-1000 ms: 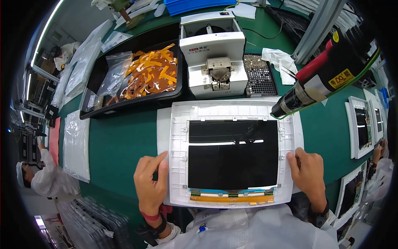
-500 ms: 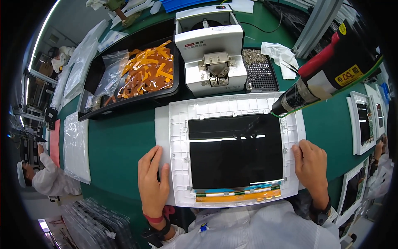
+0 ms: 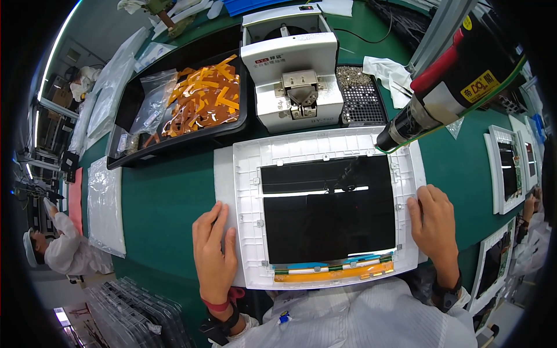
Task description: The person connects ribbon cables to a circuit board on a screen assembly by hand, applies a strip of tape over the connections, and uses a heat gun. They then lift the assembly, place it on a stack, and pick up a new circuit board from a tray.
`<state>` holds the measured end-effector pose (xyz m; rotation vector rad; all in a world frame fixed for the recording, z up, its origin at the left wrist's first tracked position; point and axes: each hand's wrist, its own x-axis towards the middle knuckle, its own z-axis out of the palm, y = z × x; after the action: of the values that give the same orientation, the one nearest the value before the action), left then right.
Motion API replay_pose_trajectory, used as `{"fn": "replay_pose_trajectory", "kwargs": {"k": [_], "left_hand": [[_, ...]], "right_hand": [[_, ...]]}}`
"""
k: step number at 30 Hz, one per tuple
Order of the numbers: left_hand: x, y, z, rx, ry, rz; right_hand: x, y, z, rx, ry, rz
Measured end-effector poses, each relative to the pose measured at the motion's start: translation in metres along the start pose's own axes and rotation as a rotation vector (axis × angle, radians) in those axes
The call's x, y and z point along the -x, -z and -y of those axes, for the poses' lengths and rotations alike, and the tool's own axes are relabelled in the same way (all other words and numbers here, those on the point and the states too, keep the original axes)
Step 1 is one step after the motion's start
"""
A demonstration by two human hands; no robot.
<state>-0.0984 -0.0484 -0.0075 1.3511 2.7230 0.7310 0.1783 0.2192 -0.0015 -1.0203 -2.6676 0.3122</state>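
Note:
In front of me a white plastic frame (image 3: pixel 246 203) holds a dark display panel (image 3: pixel 328 223), with an orange strip (image 3: pixel 333 274) along its near edge. The frame lies on a white foam sheet (image 3: pixel 224 174), which shows past its left side. My left hand (image 3: pixel 214 252) rests at the foam's left edge, fingers stretched and thumb apart. At the frame's right edge my right hand (image 3: pixel 433 223) has its fingers bent against the rim. Over the frame's far right corner hangs a black and red electric screwdriver (image 3: pixel 426 107); neither hand touches it.
Beyond the frame stand a black tray (image 3: pixel 180 145) of orange strips, a white screw feeder (image 3: pixel 296 64) and a screw-filled tray (image 3: pixel 364 98). White cloth (image 3: pixel 390 78) lies beside them. Further framed panels (image 3: pixel 505 165) are at the right. A person (image 3: pixel 69 243) works at far left.
The screwdriver's tip sits slightly higher and farther left over the frame's corner. My right hand has shifted a little away from me along the edge; my left hand stays put.

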Motion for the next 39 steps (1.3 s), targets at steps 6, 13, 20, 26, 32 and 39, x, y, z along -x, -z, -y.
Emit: {"fn": "replay_pose_trajectory", "kwargs": {"k": [6,13,20,26,32,39], "left_hand": [[0.0,0.001,-0.004,0.018,0.017,-0.027],[0.007,0.001,-0.001,0.036,0.022,-0.041],[0.012,-0.001,-0.003,0.035,0.027,-0.044],[0.017,-0.013,0.007,0.053,0.035,-0.04],[0.02,-0.018,0.015,0.086,0.039,-0.043],[0.022,-0.019,0.019,0.117,0.036,-0.032]], "right_hand": [[0.002,-0.001,0.0,-0.01,0.053,-0.002],[0.008,-0.001,0.003,-0.007,0.063,0.028],[0.016,0.001,0.001,-0.013,0.024,0.042],[0.011,0.002,0.001,-0.042,0.045,0.054],[0.011,-0.001,0.0,-0.061,0.035,0.062],[0.012,0.002,-0.003,-0.061,0.003,0.111]]}}
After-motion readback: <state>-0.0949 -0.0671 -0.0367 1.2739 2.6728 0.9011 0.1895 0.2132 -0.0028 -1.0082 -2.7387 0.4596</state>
